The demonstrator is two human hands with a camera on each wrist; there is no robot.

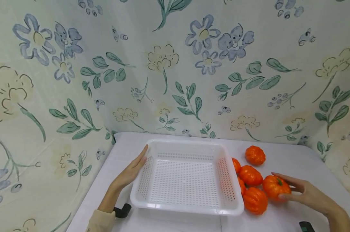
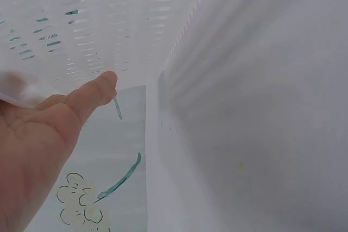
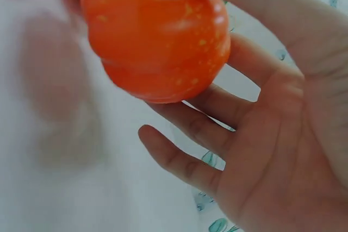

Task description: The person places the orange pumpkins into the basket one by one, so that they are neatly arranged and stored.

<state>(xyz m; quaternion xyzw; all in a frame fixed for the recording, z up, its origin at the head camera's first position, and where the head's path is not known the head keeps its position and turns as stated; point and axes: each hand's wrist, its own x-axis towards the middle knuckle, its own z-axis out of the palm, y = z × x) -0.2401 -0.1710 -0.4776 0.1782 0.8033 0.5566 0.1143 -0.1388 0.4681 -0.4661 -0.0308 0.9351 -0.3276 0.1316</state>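
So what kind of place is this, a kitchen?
Probably not a kitchen: it looks like a staged tabletop set. A flowered cloth backdrop surrounds a white table with a basket and toy-like pumpkins.

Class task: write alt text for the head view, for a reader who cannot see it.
A person's right hand grips a small orange pumpkin beside other pumpkins, while the left hand rests flat against an empty white perforated basket on a white table.

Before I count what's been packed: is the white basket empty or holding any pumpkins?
Empty: the white basket shows bare perforated floor; every pumpkin lies outside.
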